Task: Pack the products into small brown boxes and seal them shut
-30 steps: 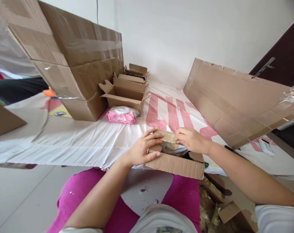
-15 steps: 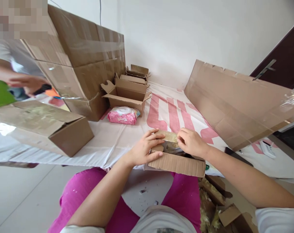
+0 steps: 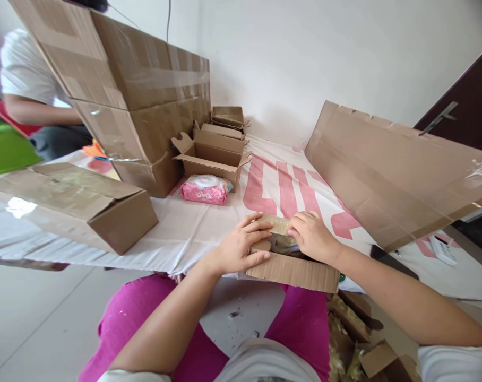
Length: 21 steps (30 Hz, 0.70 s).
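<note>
A small open cardboard box (image 3: 291, 265) sits at the near edge of the cloth-covered table (image 3: 177, 228), its near wall hanging just over the edge above the person's pink-clad lap (image 3: 117, 329). The left hand (image 3: 241, 246) grips the box's left end, thumb pressed on the outer near wall and the fingers spread over the top flap, so it is clamped on the box. The right hand (image 3: 312, 236) rests at about 1 o'clock from the left one, its fingers bent together and pressing down on the far flap (image 3: 276, 225), which is partly covered in tape; something pale lies inside the box beneath them, too hidden to name. At 11 o'clock from the box lies a pink packet of wipes (image 3: 205, 190), and just beyond it stand open empty cartons (image 3: 211, 154). A tall taped carton (image 3: 137, 106) rises at 10 o'clock, and a closed taped box (image 3: 77, 204) lies at 9 o'clock. A flat sheet of cardboard (image 3: 388, 170) leans at 2 o'clock. Torn cardboard scraps (image 3: 356, 329) lie on the floor at 5 o'clock. Another person in a white shirt (image 3: 26, 74) sits behind the tall carton.
</note>
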Tool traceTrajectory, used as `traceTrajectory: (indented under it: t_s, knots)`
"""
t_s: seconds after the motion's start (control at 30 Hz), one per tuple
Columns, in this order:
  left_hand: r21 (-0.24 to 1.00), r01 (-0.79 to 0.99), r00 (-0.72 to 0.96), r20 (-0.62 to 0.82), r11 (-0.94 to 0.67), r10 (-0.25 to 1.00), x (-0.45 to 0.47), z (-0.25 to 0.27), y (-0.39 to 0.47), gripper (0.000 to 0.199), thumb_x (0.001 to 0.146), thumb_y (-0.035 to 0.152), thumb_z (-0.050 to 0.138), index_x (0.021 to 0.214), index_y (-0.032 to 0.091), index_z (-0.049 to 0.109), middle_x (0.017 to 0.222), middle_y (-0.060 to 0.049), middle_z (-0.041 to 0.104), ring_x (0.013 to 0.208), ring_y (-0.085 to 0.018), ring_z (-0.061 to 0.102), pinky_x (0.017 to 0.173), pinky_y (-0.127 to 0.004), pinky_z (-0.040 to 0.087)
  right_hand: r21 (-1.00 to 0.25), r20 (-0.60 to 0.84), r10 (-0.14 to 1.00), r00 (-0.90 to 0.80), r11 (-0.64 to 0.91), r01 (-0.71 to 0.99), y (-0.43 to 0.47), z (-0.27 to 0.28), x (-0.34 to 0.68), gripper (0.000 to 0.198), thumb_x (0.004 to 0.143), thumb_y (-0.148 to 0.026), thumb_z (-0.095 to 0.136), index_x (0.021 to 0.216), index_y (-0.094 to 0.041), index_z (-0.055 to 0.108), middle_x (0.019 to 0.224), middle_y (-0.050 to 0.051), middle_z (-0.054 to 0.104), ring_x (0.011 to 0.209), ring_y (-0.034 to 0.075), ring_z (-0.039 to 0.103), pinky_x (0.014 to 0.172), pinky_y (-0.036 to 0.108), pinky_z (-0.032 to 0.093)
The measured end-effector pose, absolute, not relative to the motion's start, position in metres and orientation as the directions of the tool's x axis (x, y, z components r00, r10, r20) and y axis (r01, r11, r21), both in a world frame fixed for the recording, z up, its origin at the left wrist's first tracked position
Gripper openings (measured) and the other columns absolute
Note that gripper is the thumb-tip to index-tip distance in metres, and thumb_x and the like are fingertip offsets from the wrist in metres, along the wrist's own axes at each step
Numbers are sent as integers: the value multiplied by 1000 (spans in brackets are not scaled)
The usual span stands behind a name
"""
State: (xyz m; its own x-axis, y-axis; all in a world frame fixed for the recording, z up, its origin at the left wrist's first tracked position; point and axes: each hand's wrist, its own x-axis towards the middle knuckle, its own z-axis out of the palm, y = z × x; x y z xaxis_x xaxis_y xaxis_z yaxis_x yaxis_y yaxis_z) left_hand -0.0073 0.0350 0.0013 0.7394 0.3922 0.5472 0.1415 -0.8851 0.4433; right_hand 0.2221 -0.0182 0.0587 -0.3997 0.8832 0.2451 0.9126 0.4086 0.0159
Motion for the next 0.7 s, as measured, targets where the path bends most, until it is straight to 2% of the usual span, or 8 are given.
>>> traceTrajectory:
  t_s: [0.2,0.33,0.47,0.53,0.7]
  knots:
    - [441,152,741,541,-885,397,-7,2,35,45,87,49,56,118,16,65,131,-12,59,136,-34,34,112,-54,33,97,325,918,-227,206,974,-16,47,218,11,86,-17,45,81,-18,55,87,11,61,82,23,53,75,36,38]
    - [438,165,739,539,-884,405,-6,1,35,46,86,50,57,118,17,65,131,-12,59,136,-34,34,112,-54,34,26,320,938,-133,132,991,-10,49,223,10,83,-16,46,75,-19,51,80,9,59,77,22,54,71,34,39]
    - [443,164,735,542,-881,409,-6,1,34,47,86,50,57,118,16,65,131,-12,58,136,-34,34,112,-53,34,-205,237,968,-85,135,969,-10,56,233,12,84,-18,47,73,-21,49,77,2,58,72,17,54,66,29,39]
    - [450,163,732,541,-878,413,-6,1,34,46,86,50,57,118,16,65,131,-13,58,136,-34,34,112,-54,34,-261,213,970,-117,171,950,-13,59,235,14,87,-22,47,74,-21,50,79,2,58,74,16,54,67,28,40]
    - [455,161,735,537,-876,414,-6,4,33,45,87,50,56,117,17,65,129,-13,59,135,-34,34,112,-55,33,-144,261,940,-220,264,954,-18,58,232,19,93,-22,42,79,-20,54,85,5,59,83,19,55,77,32,41]
